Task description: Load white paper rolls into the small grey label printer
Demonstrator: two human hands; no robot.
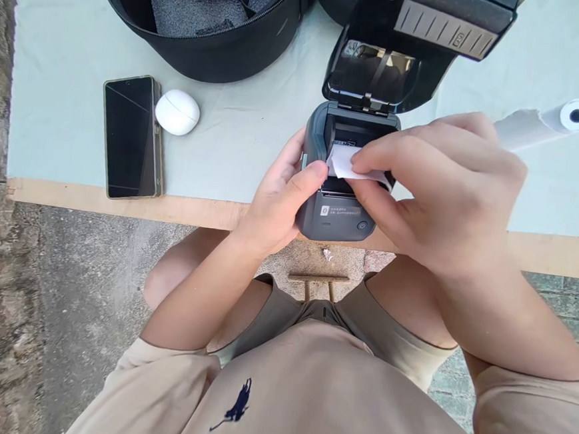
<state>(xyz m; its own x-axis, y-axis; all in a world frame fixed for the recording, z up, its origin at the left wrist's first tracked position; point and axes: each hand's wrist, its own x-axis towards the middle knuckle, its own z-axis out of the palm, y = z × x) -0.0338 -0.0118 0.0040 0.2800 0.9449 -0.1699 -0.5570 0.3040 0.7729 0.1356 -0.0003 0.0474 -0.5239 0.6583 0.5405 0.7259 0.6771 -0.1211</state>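
Note:
A small dark grey label printer (343,211) sits at the table's front edge with its black lid (382,64) swung up and back. My left hand (284,196) grips the printer's left side, the thumb resting on the rim of its bay. Between the thumb and index finger of my right hand (437,182) is the end of a white paper strip (344,160), lying over the open bay. How far the paper reaches inside is hidden by my right fingers. To the right, partly behind that hand, a white paper roll (575,117) lies on its side with its end unrolled.
A phone (131,138) lies on the left of the table (246,127), touching a white egg-shaped case (177,112). Behind them stands an open black zippered case (222,58). The table's wooden front edge (194,211) runs just above my knees.

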